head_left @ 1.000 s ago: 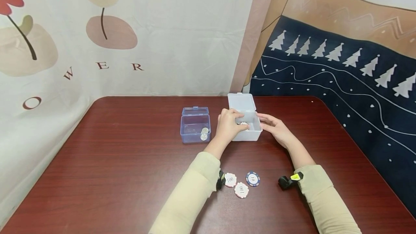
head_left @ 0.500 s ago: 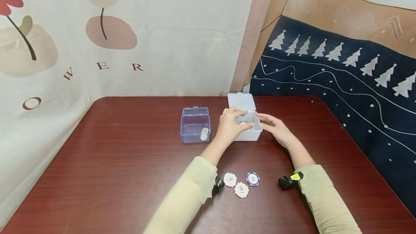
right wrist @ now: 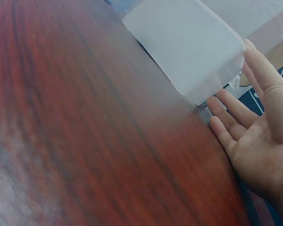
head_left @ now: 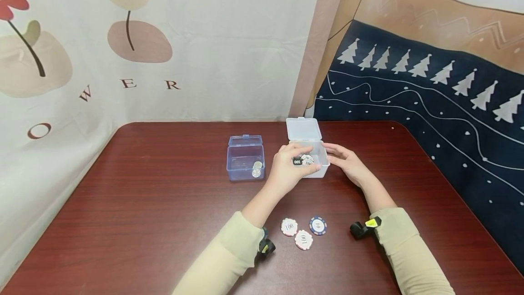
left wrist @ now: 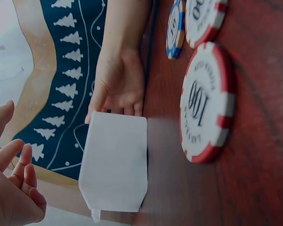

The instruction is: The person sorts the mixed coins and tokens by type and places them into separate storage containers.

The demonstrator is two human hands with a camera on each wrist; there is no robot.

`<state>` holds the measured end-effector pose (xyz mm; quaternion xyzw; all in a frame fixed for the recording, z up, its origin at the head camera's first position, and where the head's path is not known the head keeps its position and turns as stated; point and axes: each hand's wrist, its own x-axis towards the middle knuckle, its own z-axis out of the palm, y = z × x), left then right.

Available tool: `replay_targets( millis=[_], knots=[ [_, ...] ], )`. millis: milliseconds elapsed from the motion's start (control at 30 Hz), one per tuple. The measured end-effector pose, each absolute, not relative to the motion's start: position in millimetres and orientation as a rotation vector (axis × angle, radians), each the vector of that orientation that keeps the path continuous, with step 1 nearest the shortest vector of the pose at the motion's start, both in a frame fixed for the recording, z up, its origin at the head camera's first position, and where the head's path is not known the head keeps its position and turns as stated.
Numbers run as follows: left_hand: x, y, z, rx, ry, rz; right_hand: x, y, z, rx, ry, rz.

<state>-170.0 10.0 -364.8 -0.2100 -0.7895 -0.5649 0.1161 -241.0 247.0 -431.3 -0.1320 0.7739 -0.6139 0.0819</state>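
Observation:
A small white plastic box [head_left: 320,167] stands open on the dark red table [head_left: 163,213], its lid [head_left: 303,128] tipped up behind it. My left hand [head_left: 286,170] hovers at the box's front left corner and pinches a black chip marked 100 [head_left: 297,161]. A pale chip [head_left: 308,159] shows right beside it; I cannot tell whether it is held. My right hand [head_left: 345,159] lies open against the box's right side, and in the right wrist view its straight fingers [right wrist: 236,117] sit next to the box wall [right wrist: 184,47].
A clear blue box [head_left: 245,160] stands open left of the white one, with silvery coins [head_left: 257,169] inside. Two red-and-white chips [head_left: 289,226] [head_left: 304,239] and a blue chip [head_left: 318,225] lie near me between my forearms. Patterned cloth hangs behind the table.
My left hand has come up out of the white box and drawn slightly toward me, now showing a black chip in its fingers. The right hand has stayed at the box's side.

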Motion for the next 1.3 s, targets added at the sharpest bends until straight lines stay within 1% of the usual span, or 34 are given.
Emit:
replay_targets(
  millis=[400,633,1100,1300],
  knots=[
    [-148.6,-6.7,-375.0,-0.686,-2.275,-1.680,-240.4,246.6,-431.5,-0.410,2.312,-1.844],
    [-142.0,-13.4,-382.6,-0.735,-2.284,-1.738,-240.5,246.6,-431.5,-0.383,2.328,-1.833],
    [-131.3,-25.2,-400.6,-0.831,-2.416,-1.623,-239.9,245.8,-430.5,-0.389,2.311,-1.839],
    [-125.6,-31.7,-407.7,-0.928,-2.434,-1.518,-239.8,245.6,-429.3,-0.378,2.307,-1.833]
  ],
)
